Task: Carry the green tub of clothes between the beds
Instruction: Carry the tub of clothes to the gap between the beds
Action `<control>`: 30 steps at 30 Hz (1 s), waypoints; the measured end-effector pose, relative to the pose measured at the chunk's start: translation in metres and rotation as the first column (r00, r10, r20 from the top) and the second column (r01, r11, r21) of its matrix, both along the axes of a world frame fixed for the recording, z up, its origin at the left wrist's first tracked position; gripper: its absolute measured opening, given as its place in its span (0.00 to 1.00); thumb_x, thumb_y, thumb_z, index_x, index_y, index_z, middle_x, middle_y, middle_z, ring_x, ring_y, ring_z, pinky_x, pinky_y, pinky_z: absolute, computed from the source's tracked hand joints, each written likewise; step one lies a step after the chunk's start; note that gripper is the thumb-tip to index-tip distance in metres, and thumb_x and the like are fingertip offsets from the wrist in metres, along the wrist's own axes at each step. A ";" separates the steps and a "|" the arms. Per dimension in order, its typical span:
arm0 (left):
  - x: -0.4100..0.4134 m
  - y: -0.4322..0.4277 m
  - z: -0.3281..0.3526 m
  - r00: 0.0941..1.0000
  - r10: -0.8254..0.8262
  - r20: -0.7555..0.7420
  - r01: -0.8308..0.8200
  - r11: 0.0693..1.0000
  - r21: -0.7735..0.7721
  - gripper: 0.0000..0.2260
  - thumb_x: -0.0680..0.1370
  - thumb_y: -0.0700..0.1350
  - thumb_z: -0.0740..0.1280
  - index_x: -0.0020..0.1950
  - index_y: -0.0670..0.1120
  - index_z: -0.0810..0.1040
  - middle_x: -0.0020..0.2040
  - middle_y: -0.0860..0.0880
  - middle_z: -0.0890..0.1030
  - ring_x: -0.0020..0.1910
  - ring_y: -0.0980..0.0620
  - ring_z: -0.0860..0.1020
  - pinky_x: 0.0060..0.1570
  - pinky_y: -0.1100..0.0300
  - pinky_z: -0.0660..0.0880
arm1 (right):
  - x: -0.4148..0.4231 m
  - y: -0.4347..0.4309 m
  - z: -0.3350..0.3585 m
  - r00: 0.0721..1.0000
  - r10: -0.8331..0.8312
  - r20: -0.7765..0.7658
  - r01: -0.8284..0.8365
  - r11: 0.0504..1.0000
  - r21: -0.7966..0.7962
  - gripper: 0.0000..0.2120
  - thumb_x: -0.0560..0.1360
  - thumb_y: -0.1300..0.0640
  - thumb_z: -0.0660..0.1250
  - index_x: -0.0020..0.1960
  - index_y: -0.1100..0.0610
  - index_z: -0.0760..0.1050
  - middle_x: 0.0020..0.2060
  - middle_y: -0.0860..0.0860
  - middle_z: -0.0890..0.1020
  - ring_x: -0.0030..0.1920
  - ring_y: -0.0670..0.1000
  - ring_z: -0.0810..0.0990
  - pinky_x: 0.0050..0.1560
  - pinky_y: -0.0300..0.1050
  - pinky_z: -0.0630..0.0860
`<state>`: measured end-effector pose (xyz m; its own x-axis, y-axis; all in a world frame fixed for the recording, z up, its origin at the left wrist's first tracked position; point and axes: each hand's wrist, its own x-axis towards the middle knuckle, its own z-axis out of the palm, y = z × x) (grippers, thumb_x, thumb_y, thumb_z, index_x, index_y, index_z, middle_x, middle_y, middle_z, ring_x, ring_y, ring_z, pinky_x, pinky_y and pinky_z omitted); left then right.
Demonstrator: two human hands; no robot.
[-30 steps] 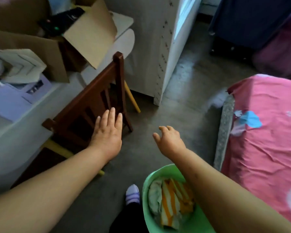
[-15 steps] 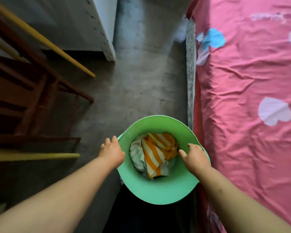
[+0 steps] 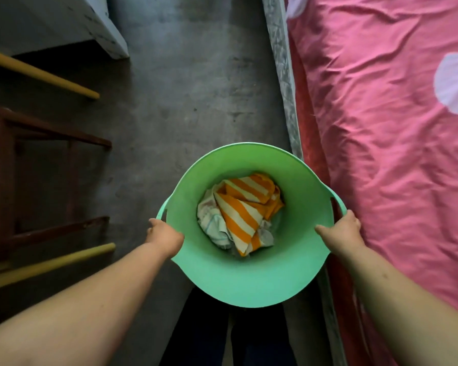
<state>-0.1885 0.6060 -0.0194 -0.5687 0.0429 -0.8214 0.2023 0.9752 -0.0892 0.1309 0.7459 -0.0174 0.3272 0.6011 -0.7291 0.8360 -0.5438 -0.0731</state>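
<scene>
A round green tub (image 3: 249,281) with a handle on each side sits low in the middle of the view, right in front of my dark-trousered legs. Inside lie crumpled clothes (image 3: 242,215), an orange-and-white striped piece on top of pale ones. My left hand (image 3: 164,235) is closed on the tub's left rim just below the left handle. My right hand (image 3: 340,231) is closed on the right rim at the right handle. The tub's right side is close against the edge of the bed with the pink sheet (image 3: 381,154).
Grey concrete floor (image 3: 191,88) runs ahead between the bed on the right and a dark wooden chair frame (image 3: 37,159) with yellow legs (image 3: 45,265) on the left. The corner of a white cabinet (image 3: 103,30) stands at the top left.
My view has tipped down from the room to the tub. Both hands have come down from the air, spread outward and closed on the tub's two sides.
</scene>
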 end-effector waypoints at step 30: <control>-0.226 0.281 0.251 0.943 0.300 -0.147 -0.181 0.829 0.529 0.25 0.71 0.43 0.69 0.66 0.34 0.71 0.59 0.36 0.79 0.53 0.38 0.79 0.44 0.53 0.75 | -0.218 0.305 0.233 0.870 0.012 -0.493 0.072 0.986 0.152 0.20 0.70 0.59 0.72 0.59 0.68 0.77 0.53 0.68 0.83 0.53 0.66 0.83 0.56 0.61 0.80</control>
